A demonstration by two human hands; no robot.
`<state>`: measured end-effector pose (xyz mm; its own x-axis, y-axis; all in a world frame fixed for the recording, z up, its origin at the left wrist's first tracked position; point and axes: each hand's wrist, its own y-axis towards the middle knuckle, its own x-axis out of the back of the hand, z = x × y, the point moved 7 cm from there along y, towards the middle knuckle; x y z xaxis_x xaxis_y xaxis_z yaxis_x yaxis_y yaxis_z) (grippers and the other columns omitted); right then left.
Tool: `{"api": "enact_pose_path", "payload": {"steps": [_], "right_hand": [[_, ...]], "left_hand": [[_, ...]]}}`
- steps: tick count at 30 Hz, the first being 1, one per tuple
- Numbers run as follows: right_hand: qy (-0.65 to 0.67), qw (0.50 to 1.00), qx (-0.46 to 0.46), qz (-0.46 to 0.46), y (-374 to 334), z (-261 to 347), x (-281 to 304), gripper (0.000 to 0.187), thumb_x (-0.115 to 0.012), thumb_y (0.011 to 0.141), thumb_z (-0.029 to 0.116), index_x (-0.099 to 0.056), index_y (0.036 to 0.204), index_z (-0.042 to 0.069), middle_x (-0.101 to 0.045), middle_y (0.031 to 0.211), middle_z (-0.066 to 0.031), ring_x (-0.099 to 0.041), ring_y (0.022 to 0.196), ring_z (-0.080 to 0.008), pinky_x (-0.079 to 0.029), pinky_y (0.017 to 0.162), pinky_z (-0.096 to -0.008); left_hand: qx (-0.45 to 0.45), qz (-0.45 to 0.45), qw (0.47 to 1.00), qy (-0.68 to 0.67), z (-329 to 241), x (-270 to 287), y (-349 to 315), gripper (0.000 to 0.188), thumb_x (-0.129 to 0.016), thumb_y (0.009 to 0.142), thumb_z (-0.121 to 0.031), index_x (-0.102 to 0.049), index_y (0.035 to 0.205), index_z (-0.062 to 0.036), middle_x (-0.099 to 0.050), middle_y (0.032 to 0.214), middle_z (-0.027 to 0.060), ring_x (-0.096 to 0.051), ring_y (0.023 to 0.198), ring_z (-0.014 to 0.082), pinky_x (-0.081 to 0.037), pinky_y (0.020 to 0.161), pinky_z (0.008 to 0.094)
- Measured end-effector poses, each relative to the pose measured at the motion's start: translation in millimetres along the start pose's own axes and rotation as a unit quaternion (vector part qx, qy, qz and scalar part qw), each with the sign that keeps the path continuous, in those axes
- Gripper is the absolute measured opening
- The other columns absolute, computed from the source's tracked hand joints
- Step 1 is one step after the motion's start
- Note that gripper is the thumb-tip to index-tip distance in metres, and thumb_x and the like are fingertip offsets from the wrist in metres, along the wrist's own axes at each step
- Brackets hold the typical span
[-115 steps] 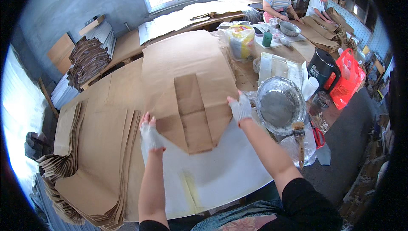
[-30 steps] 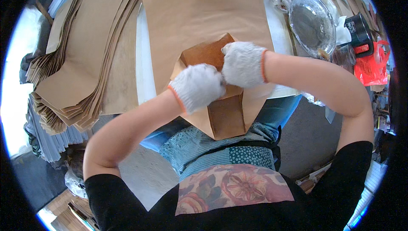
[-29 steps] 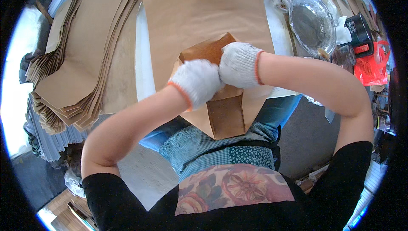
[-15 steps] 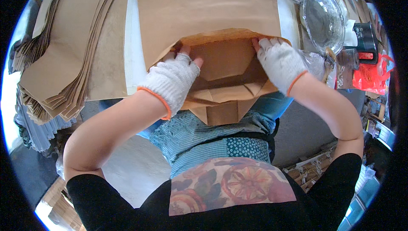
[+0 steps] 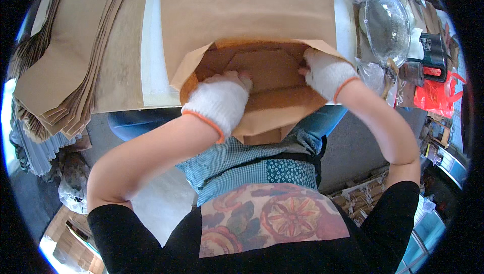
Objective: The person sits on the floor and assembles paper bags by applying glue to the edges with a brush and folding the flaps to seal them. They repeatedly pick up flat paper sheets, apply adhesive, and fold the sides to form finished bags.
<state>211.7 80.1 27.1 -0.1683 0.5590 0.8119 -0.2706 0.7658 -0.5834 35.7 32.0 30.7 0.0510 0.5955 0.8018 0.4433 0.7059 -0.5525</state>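
A large brown paper bag (image 5: 247, 7) lies flat on the table, its near end pulled wide into a mouth with folded corners. Both my hands wear white knit gloves with orange cuffs and bare fingertips. My left hand (image 5: 219, 97) reaches into the left side of the mouth, over its near edge; most of its fingers are hidden behind the glove. At the right corner, my right hand (image 5: 325, 75) is inside the opening. Its fingertips show apart against the inner paper, with nothing seen between them. A folded flap (image 5: 262, 137) hangs off the near side above my lap.
A fanned stack of brown paper sheets (image 5: 65, 67) lies at the left of the table. On the right are a clear plastic-wrapped round dish (image 5: 385, 24), a black container (image 5: 432, 54) and a red plastic bag (image 5: 438, 95). The table's near edge (image 5: 118, 108) crosses just before my lap.
My left hand has moved right and deeper into the mouth, and its fingers have become mostly hidden. My right hand has slid inside from the far edge. The bag's corners stand out wider.
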Motion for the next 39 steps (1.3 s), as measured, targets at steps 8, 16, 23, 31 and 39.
{"api": "enact_pose_path", "payload": {"steps": [8,16,23,31,39], "right_hand": [[0.236,0.934,0.234,-0.128,-75.1,-2.1,42.8,0.029,-0.066,0.091,0.022,-0.065,0.118,0.010,-0.068,0.111,-0.0143,-0.066,0.105,-0.0279,-0.052,0.089,-0.0398],[-0.083,0.938,-0.119,-0.316,-175.2,-167.6,4.1,0.041,-0.063,0.084,0.008,-0.063,0.125,0.013,-0.064,0.110,-0.0085,-0.063,0.095,-0.0250,-0.051,0.086,-0.0387],[0.078,0.867,-0.109,-0.479,-163.6,-204.2,48.4,0.029,-0.073,0.079,0.012,-0.066,0.106,0.009,-0.069,0.093,-0.0060,-0.066,0.087,-0.0206,-0.052,0.081,-0.0361],[0.420,0.740,-0.184,-0.493,-108.1,-285.8,5.6,0.019,-0.077,0.083,0.021,-0.073,0.090,0.005,-0.071,0.083,-0.0032,-0.064,0.074,-0.0107,-0.051,0.070,-0.0254],[0.656,0.548,-0.282,-0.437,-82.6,-312.3,-29.7,0.035,-0.073,0.085,0.039,-0.067,0.078,0.005,-0.065,0.062,-0.0064,-0.056,0.045,-0.0129,-0.042,0.042,-0.0252]], "left_hand": [[0.037,0.044,0.998,-0.016,21.4,26.0,23.3,0.030,-0.060,0.081,-0.025,-0.064,0.104,-0.0053,-0.070,0.099,0.0211,-0.068,0.093,0.0392,-0.055,0.079,0.0501],[0.034,-0.047,0.998,0.015,46.4,17.9,1.5,0.043,-0.069,0.070,-0.022,-0.065,0.109,-0.0046,-0.066,0.106,0.0226,-0.066,0.098,0.0406,-0.056,0.082,0.0491],[0.039,-0.061,0.997,0.002,12.8,47.9,-8.0,0.018,-0.071,0.067,-0.010,-0.071,0.084,-0.0031,-0.054,0.124,0.0167,-0.052,0.116,0.0383,-0.053,0.089,0.0463],[0.019,-0.133,0.991,0.008,13.5,35.4,-15.7,0.026,-0.070,0.062,-0.004,-0.065,0.088,-0.0032,-0.053,0.119,0.0172,-0.053,0.112,0.0388,-0.053,0.085,0.0484],[-0.117,-0.171,0.977,0.054,7.1,18.4,-26.8,0.025,-0.065,0.071,-0.003,-0.059,0.095,-0.0053,-0.052,0.123,0.0218,-0.055,0.104,0.0434,-0.051,0.080,0.0519]]}}
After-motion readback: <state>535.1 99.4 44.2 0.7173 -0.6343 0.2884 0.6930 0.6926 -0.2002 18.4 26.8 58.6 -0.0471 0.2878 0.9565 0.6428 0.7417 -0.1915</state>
